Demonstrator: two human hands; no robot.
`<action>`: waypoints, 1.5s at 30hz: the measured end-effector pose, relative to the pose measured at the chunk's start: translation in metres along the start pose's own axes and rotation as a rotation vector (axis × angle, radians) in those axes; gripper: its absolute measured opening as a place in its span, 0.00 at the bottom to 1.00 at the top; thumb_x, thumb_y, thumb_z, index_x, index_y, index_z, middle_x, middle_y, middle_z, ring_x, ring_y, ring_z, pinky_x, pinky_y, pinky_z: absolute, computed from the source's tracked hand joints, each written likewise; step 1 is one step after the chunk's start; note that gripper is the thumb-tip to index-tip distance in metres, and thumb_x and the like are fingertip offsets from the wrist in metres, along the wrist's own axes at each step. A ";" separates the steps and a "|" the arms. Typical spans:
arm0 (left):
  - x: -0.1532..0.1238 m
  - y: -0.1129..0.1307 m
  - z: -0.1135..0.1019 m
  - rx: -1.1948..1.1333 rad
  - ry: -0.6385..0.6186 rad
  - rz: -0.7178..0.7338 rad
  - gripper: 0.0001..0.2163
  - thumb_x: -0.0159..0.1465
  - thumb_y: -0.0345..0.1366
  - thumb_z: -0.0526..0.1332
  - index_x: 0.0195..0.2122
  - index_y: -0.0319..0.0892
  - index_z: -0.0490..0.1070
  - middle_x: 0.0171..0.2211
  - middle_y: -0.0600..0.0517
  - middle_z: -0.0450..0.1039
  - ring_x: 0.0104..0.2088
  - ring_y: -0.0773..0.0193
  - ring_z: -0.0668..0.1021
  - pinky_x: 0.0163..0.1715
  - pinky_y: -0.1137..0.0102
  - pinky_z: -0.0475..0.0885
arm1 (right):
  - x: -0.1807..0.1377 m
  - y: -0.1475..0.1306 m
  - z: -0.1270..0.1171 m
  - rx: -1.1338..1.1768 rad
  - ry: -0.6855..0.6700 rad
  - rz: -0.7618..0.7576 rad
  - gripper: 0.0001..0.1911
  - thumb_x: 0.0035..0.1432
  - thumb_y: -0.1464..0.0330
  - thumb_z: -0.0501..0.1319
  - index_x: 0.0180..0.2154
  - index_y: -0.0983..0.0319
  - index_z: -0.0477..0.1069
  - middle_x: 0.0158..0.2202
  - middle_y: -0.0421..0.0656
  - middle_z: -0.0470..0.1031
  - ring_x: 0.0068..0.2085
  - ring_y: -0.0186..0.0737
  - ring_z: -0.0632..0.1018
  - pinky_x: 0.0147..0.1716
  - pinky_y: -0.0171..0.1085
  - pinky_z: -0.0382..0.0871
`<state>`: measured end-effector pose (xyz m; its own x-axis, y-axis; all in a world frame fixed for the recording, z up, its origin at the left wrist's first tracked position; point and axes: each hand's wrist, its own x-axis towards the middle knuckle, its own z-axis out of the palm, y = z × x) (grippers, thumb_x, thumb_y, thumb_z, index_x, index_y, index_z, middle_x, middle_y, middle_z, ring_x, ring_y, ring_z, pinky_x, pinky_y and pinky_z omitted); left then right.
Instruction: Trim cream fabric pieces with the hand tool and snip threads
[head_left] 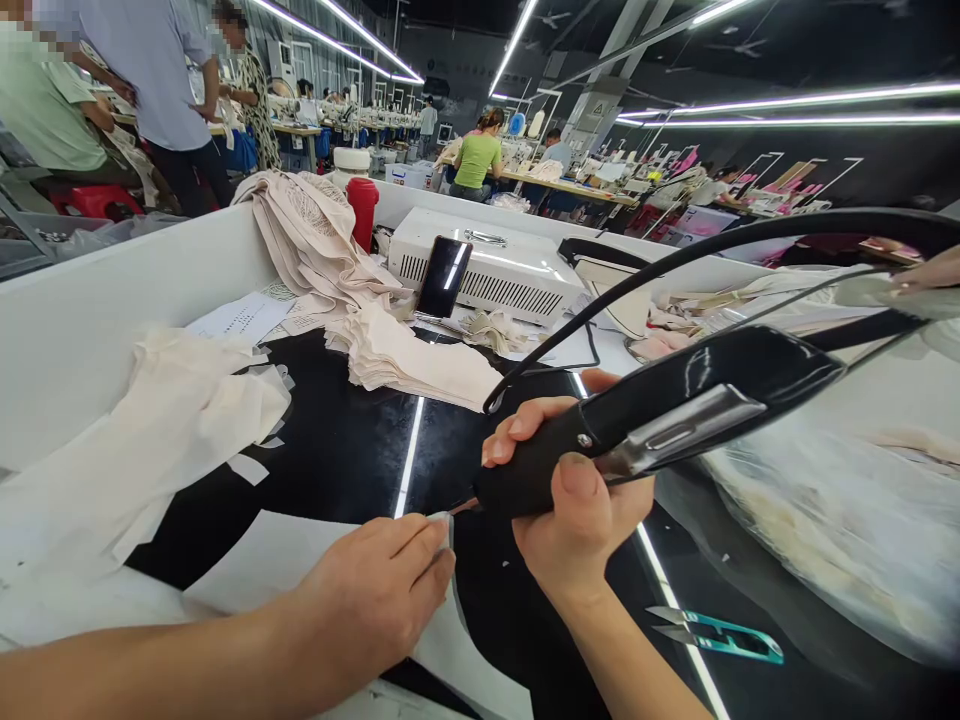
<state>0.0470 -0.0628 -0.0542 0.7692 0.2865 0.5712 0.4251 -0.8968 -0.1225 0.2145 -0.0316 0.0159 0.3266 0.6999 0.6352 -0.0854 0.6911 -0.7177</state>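
Note:
My right hand point(581, 500) is wrapped round a black corded handheld tool point(697, 400) with a metal lever along its side. Its narrow copper-coloured tip points left and down. My left hand point(375, 590) is closed in a pinch on the edge of a white fabric piece point(277, 550), right at that tip. Whether the tip touches the fabric is too small to tell. The white piece lies over the black glossy tabletop point(330, 450) and runs under my left forearm. To the right of my right wrist lie teal thread snips point(731, 635), blades toward the left.
Cream cut pieces point(150, 430) lie at left, a stacked pile point(412, 360) at centre. Behind stand a phone point(444, 277), a white vented box point(487, 260) and a red cup point(363, 213). A plastic-wrapped bundle point(847, 530) is at right. The black cable point(675, 265) arches overhead. Co-workers sit beyond.

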 end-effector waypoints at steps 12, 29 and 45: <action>-0.002 0.000 0.003 0.024 -0.022 0.016 0.10 0.73 0.25 0.55 0.49 0.32 0.75 0.47 0.44 0.81 0.48 0.60 0.82 0.48 0.68 0.78 | 0.001 -0.002 0.001 -0.014 0.000 0.014 0.25 0.58 0.58 0.71 0.53 0.55 0.65 0.31 0.36 0.74 0.23 0.36 0.74 0.22 0.37 0.71; -0.006 0.003 0.008 0.101 -0.032 0.055 0.11 0.72 0.26 0.58 0.52 0.30 0.75 0.51 0.42 0.80 0.52 0.58 0.81 0.59 0.65 0.73 | 0.000 -0.002 0.004 -0.006 0.031 0.019 0.25 0.57 0.57 0.72 0.52 0.55 0.67 0.30 0.36 0.73 0.23 0.36 0.73 0.21 0.37 0.71; -0.004 0.004 0.007 0.040 0.018 -0.033 0.09 0.71 0.27 0.60 0.49 0.31 0.75 0.49 0.43 0.81 0.49 0.58 0.81 0.47 0.67 0.78 | -0.002 -0.002 0.007 0.022 0.002 0.017 0.24 0.59 0.59 0.71 0.53 0.55 0.66 0.31 0.36 0.74 0.24 0.36 0.75 0.22 0.36 0.73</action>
<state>0.0490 -0.0653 -0.0633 0.7459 0.3091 0.5900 0.4690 -0.8727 -0.1357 0.2077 -0.0330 0.0180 0.3267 0.7112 0.6224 -0.1118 0.6831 -0.7218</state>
